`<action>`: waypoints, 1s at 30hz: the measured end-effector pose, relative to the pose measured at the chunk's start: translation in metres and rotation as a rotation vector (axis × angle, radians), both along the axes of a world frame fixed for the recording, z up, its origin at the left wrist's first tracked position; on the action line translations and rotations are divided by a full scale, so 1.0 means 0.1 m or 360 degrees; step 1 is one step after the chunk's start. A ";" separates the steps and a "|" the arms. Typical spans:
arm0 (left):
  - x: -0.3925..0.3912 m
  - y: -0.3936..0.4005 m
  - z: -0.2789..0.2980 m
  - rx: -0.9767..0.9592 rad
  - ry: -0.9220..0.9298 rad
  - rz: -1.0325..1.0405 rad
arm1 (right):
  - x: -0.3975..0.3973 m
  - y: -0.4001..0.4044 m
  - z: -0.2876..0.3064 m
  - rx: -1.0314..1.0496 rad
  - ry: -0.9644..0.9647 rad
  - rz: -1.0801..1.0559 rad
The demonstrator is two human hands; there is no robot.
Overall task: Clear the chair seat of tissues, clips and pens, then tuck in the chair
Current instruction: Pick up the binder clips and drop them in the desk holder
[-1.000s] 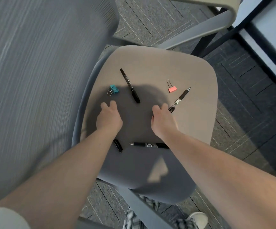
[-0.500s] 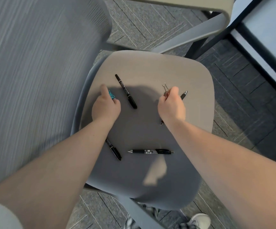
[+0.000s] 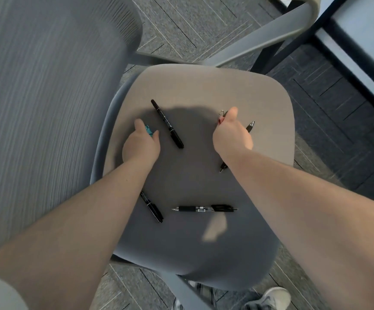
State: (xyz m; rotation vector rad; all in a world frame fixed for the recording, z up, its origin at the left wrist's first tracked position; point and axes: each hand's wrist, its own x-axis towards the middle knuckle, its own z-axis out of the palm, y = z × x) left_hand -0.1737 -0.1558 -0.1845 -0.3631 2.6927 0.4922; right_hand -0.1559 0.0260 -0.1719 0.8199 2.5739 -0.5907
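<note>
The grey chair seat (image 3: 259, 97) fills the middle of the head view. My left hand (image 3: 142, 145) is closed around a teal binder clip (image 3: 149, 130) at the seat's left. My right hand (image 3: 231, 133) pinches a pink binder clip (image 3: 222, 116), its wire handles showing by my thumb. A black pen (image 3: 249, 126) lies partly hidden under my right hand. A black marker (image 3: 167, 123) lies between my hands. Another black marker (image 3: 152, 208) pokes out from under my left forearm. A black click pen (image 3: 205, 208) lies crosswise near the seat's front.
The chair's mesh backrest (image 3: 42, 108) rises on the left. An armrest (image 3: 259, 39) crosses the top. A desk edge with a dark frame (image 3: 347, 63) stands at the upper right. Grey carpet (image 3: 338, 130) surrounds the chair, and my shoe (image 3: 268, 298) shows below.
Both hands moved forward from the seat's middle. The left hand closed on the teal clip, the right hand closed on the pink clip.
</note>
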 end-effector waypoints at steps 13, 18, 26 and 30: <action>0.01 0.04 0.03 0.0011 0.0078 0.0063 | -0.03 0.01 0.03 -0.0168 0.0061 0.0050; 0.01 0.22 0.20 0.0166 0.0168 0.0018 | 0.08 0.06 0.16 -0.0469 0.0222 0.0056; 0.13 0.83 0.57 0.0252 0.0308 -0.0257 | 0.31 0.46 0.49 -0.0718 0.0548 -0.0139; 0.30 1.23 0.75 0.0302 0.0255 -0.0409 | 0.59 0.78 0.65 -0.0793 0.0608 -0.0238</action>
